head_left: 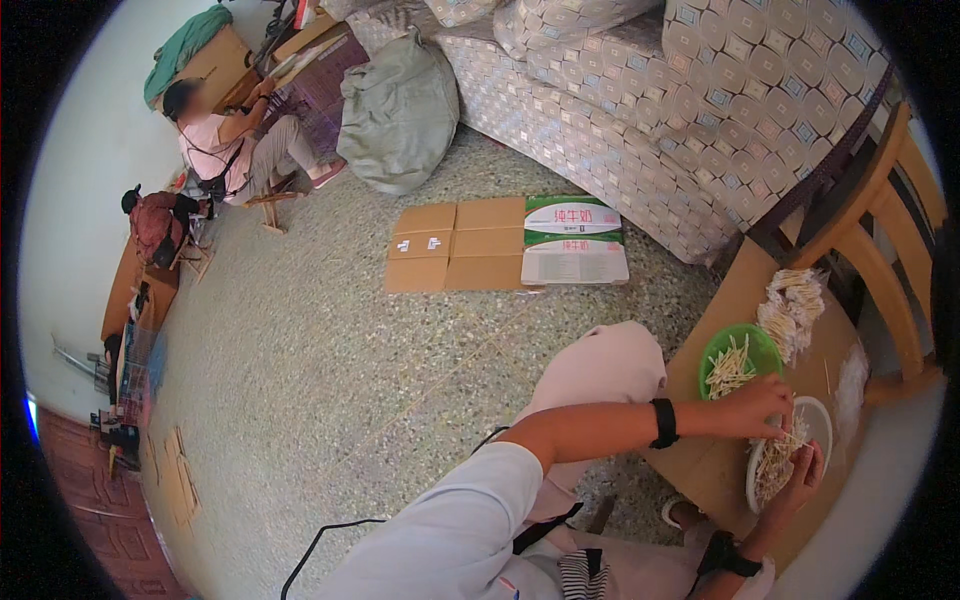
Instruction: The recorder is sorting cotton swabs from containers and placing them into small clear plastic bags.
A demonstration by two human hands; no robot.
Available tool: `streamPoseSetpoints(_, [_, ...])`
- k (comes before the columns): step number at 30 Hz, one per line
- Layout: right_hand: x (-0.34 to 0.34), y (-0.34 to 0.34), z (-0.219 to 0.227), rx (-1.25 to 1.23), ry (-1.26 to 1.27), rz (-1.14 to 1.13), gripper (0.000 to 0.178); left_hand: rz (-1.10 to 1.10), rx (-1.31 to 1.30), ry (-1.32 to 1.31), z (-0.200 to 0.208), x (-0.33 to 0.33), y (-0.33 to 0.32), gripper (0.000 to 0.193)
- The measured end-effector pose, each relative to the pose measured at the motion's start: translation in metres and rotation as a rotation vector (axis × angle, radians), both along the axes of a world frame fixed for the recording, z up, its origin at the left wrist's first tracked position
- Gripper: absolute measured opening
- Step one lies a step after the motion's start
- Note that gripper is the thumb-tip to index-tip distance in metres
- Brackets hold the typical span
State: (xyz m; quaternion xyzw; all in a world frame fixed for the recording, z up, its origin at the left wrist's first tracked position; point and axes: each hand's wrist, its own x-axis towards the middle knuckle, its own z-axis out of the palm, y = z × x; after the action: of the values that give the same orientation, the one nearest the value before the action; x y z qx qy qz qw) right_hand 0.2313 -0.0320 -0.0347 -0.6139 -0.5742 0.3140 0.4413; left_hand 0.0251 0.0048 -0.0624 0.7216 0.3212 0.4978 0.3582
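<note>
Over a white bowl (pixel 824 425) heaped with thin pale sticks (pixel 772 468), my two hands are close together. My left hand (pixel 755 408), a black band on its wrist, reaches across with its fingertips pinched on a few of the sticks. At the bowl's near right rim, my right hand (pixel 803 478) is curled closed around stick ends; exactly how many it holds is too small to tell. A green bowl (pixel 768 345) beside my left hand contains more loose sticks (pixel 732 368). The bowls rest on a cardboard-covered surface (pixel 690 450).
Plastic-wrapped stick bundles (pixel 792 310) lie behind the bowls, near a wooden chair (pixel 885 215). Clear plastic (pixel 850 385) lies at the right. Flattened cartons (pixel 490 245) are on the speckled floor, before a patterned covered sofa (pixel 600 110). Another person (pixel 215 150) sits far left near a grey-green sack (pixel 400 115).
</note>
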Motion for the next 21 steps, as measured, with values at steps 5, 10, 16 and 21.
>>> streamPoseSetpoints(5, [0.018,0.012,-0.032,0.101,0.057,0.066,0.025,0.001,-0.020,-0.021,-0.010,-0.002,0.006,0.015])
streamPoseSetpoints(10, [-0.001,0.015,-0.027,0.106,0.063,0.120,0.022,0.045,-0.132,-0.200,-0.008,-0.012,0.005,0.014])
streamPoseSetpoints(16, [0.011,0.006,-0.020,0.057,0.028,0.082,0.021,0.102,-0.149,-0.287,0.032,0.003,-0.011,0.012])
streamPoseSetpoints(21, [0.004,-0.011,-0.002,0.062,0.151,0.011,0.023,0.222,0.330,-0.009,0.021,0.005,-0.013,0.023])
